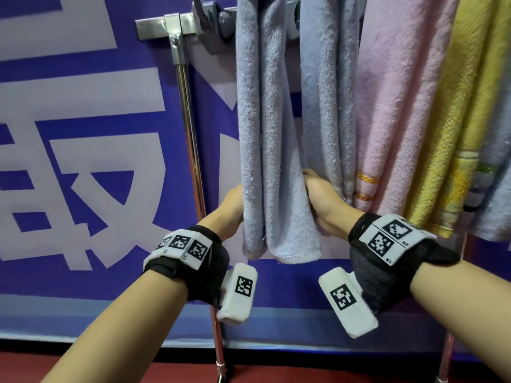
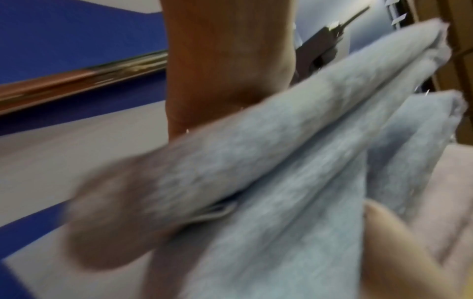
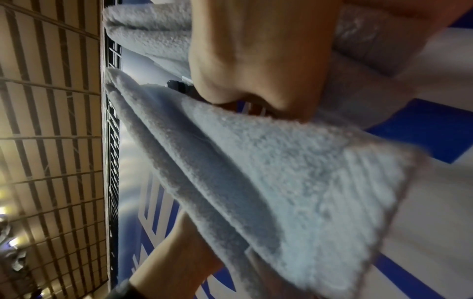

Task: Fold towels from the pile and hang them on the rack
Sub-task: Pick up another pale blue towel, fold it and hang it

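Pink towel (image 1: 392,111) beside blue towel (image 1: 265,150) | yellow towel (image 1: 453,134) further right | both hands' fingers clamped on blue

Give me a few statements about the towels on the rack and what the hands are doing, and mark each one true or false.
1. Both hands grip the pale blue towel near its bottom edge. True: the left hand is at its left edge, the right hand at its right.
2. The pink towel hangs left of the blue one. False: it hangs to the right.
3. A yellow towel hangs right of the pink one. True.
4. The blue towel lies on the floor. False: it hangs from the rack.
5. The right hand is empty. False: it grips the blue towel.
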Demonstrator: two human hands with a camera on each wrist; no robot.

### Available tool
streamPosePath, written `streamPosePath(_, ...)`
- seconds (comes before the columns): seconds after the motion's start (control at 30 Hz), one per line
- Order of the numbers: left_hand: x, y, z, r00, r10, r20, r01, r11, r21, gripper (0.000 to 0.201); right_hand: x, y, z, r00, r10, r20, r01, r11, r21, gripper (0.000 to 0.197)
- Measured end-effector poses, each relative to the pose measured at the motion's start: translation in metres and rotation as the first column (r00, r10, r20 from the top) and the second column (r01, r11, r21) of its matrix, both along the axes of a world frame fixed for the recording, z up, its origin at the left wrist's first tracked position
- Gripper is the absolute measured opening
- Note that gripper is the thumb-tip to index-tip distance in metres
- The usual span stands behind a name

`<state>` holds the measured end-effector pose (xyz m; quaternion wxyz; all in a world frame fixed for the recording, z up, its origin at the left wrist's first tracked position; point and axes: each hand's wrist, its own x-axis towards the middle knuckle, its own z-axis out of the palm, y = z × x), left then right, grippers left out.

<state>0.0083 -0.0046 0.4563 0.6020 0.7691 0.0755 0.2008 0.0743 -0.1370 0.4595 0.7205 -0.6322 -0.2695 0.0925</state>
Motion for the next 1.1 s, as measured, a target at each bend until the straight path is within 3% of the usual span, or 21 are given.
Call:
streamPosePath(0.1, -0.003, 0.005, 0.035, 0.984, 0.071, 0.162, -0.055, 0.993, -0.100, 0.030, -0.007, -0.007, 0.009, 0.996, 0.084, -0.002, -0.083, 0.985, 0.148, 0.025)
streamPosePath(0.23, -0.008, 0.000, 0.062, 0.928, 0.143, 0.343, -0.078, 0.978, -0.195, 0.043, -0.013, -0.012, 0.015, 0.988, 0.153, 0.035, -0.156, 0.977, 0.148, 0.024)
streamPosePath(0.3, -0.013, -0.012, 0.071, 0.907, 0.118, 0.405, -0.080, 0.991, -0.110, 0.049, -0.014, -0.011, 0.017, 0.989, 0.150, 0.020, -0.151, 0.976, 0.156, 0.021)
streamPosePath(0.37, -0.022, -0.033, 0.076, 0.899, 0.105, 0.426, -0.144, 0.988, 0.061, 0.031, -0.015, -0.011, 0.018, 0.982, 0.181, -0.042, -0.169, 0.964, 0.207, 0.021)
streamPosePath(0.43, -0.023, -0.047, 0.077, 0.900, 0.129, 0.417, -0.228, 0.953, 0.199, 0.035, -0.015, -0.008, 0.016, 0.980, 0.164, -0.110, -0.139, 0.968, 0.208, 0.020)
streamPosePath(0.53, -0.018, -0.047, 0.078, 0.916, 0.198, 0.348, -0.314, 0.895, 0.318, 0.023, -0.014, -0.005, 0.010, 0.990, 0.097, -0.099, -0.092, 0.994, 0.062, 0.020)
streamPosePath(0.6, -0.019, -0.042, 0.079, 0.920, 0.201, 0.335, -0.303, 0.909, 0.286, 0.014, -0.015, -0.006, 0.006, 0.990, 0.085, -0.112, -0.088, 0.996, -0.023, 0.018)
streamPosePath(0.73, -0.030, -0.038, 0.082, 0.912, 0.244, 0.330, -0.312, 0.934, 0.171, 0.022, -0.011, -0.014, -0.005, 0.994, 0.046, -0.098, -0.068, 0.969, -0.238, 0.026)
streamPosePath(0.8, -0.034, -0.037, 0.083, 0.907, 0.271, 0.322, -0.332, 0.931, 0.151, 0.020, -0.009, -0.015, -0.012, 0.998, 0.009, -0.066, -0.035, 0.911, -0.411, 0.028)
streamPosePath(0.93, -0.036, -0.038, 0.081, 0.906, 0.265, 0.328, -0.337, 0.923, 0.186, 0.004, -0.012, -0.009, -0.023, 0.998, 0.008, 0.056, 0.034, 0.715, -0.698, 0.024)
streamPosePath(1.03, -0.035, -0.039, 0.079, 0.905, 0.266, 0.334, -0.348, 0.912, 0.217, 0.007, -0.015, -0.006, -0.024, 0.988, 0.003, 0.154, 0.109, 0.689, -0.716, 0.018)
streamPosePath(1.1, -0.034, -0.038, 0.079, 0.902, 0.279, 0.329, -0.363, 0.903, 0.230, 0.007, -0.012, -0.006, -0.019, 0.979, -0.037, 0.199, 0.160, 0.743, -0.650, 0.020)
